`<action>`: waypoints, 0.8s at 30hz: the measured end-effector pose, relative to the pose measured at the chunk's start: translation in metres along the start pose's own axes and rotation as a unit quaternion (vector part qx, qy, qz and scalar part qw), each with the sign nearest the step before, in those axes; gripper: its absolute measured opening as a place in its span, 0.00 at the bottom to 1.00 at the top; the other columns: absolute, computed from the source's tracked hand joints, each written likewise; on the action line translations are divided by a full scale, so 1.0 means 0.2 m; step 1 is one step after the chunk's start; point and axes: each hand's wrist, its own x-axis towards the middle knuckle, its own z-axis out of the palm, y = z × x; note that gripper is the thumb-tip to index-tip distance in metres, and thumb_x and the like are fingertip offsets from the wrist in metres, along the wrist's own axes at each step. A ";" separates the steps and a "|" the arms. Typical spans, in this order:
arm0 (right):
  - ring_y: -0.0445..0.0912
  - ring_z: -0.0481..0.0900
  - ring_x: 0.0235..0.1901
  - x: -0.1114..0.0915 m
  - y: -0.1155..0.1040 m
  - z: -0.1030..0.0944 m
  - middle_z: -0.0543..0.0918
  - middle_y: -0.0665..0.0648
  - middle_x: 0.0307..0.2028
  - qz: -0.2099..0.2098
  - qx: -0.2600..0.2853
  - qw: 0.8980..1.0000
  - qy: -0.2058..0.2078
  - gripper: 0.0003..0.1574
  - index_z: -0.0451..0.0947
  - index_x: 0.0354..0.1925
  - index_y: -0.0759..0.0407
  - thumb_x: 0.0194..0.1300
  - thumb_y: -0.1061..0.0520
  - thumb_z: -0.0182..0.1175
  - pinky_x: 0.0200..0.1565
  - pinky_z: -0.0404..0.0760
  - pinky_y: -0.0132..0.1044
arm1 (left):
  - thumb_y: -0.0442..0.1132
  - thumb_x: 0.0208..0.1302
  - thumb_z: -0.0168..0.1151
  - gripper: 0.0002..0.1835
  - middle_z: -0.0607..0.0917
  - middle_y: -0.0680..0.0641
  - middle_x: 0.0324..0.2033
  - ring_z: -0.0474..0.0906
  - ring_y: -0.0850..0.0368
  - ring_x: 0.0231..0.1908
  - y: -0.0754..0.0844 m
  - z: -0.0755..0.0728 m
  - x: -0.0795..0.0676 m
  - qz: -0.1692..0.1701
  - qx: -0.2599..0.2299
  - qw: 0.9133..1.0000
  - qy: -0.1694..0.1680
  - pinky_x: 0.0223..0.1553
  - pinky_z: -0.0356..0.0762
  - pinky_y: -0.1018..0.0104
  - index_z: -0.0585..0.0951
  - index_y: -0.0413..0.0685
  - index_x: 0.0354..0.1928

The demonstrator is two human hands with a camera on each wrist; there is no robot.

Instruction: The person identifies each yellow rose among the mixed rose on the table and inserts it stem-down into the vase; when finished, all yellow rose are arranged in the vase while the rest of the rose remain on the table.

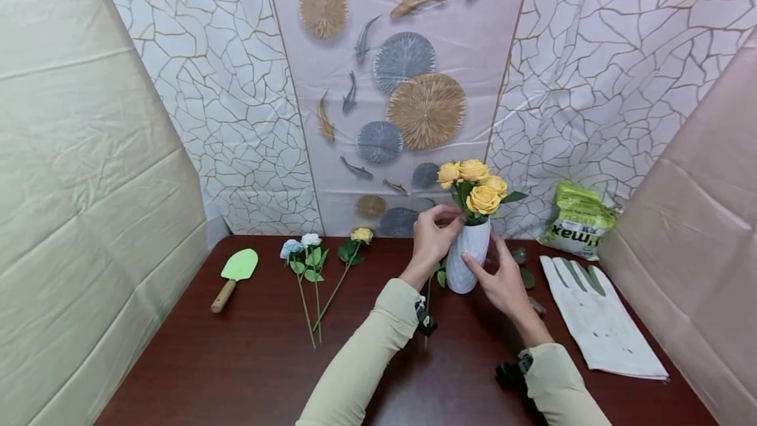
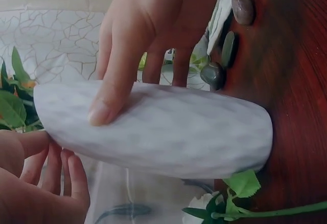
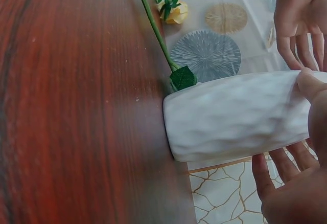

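A white textured vase [image 1: 467,268] leans slightly to the right, holding several yellow roses [image 1: 483,200] with green leaves. My right hand [image 1: 504,284] grips its side, thumb across the front and fingers round the far side. My left hand [image 1: 434,240] is at the rim beside the leaves; in the left wrist view its fingertips [image 2: 50,141] touch the rim's edge, and whether they pinch anything is hidden. Low in the right wrist view, the vase's base [image 3: 173,127] is at the tabletop; contact is unclear. A white rose [image 2: 202,206] lies beside the vase.
A green trowel [image 1: 239,265] lies at the left. Nearby are a blue rose [image 1: 291,248], another white rose [image 1: 310,240] and a single yellow rose [image 1: 362,235]. Stones [image 1: 526,277], a work glove [image 1: 597,321] and a green bag [image 1: 578,221] sit right of the vase.
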 end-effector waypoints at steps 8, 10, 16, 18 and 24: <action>0.56 0.74 0.64 0.02 0.08 0.01 0.71 0.61 0.68 0.004 -0.001 1.000 0.005 0.49 0.52 0.78 0.51 0.70 0.44 0.63 0.59 0.78 0.56 | 0.47 0.68 0.66 0.08 0.90 0.59 0.41 0.86 0.63 0.43 -0.07 -0.09 -0.04 0.036 -0.003 0.999 -0.031 0.46 0.85 0.70 0.88 0.61 0.46; 0.54 0.74 0.65 0.04 0.14 0.02 0.70 0.59 0.69 0.001 -0.004 1.000 0.009 0.50 0.51 0.79 0.48 0.69 0.41 0.63 0.59 0.78 0.56 | 0.47 0.69 0.66 0.08 0.90 0.58 0.42 0.86 0.64 0.44 -0.09 -0.14 -0.06 0.055 0.005 0.998 -0.044 0.49 0.84 0.68 0.88 0.61 0.47; 0.53 0.73 0.66 0.06 0.23 0.04 0.67 0.56 0.71 -0.003 -0.011 1.000 0.017 0.51 0.50 0.79 0.41 0.68 0.37 0.63 0.59 0.79 0.55 | 0.46 0.69 0.66 0.08 0.90 0.57 0.44 0.86 0.65 0.45 -0.17 -0.35 -0.09 0.073 0.045 0.994 -0.061 0.51 0.85 0.64 0.87 0.62 0.47; 0.54 0.73 0.65 0.06 0.23 0.04 0.67 0.57 0.71 -0.004 -0.012 1.000 0.017 0.51 0.50 0.79 0.42 0.68 0.37 0.63 0.58 0.79 0.55 | 0.45 0.69 0.66 0.08 0.90 0.55 0.44 0.86 0.63 0.46 -0.20 -0.44 -0.10 0.068 0.056 0.994 -0.058 0.52 0.85 0.61 0.87 0.60 0.48; 0.54 0.70 0.68 0.06 0.22 0.04 0.64 0.57 0.74 0.000 -0.020 1.000 0.020 0.52 0.49 0.79 0.43 0.68 0.36 0.63 0.60 0.77 0.56 | 0.43 0.68 0.67 0.09 0.90 0.54 0.43 0.87 0.59 0.45 -0.29 -0.72 -0.13 0.031 0.125 0.991 -0.020 0.52 0.85 0.58 0.87 0.56 0.48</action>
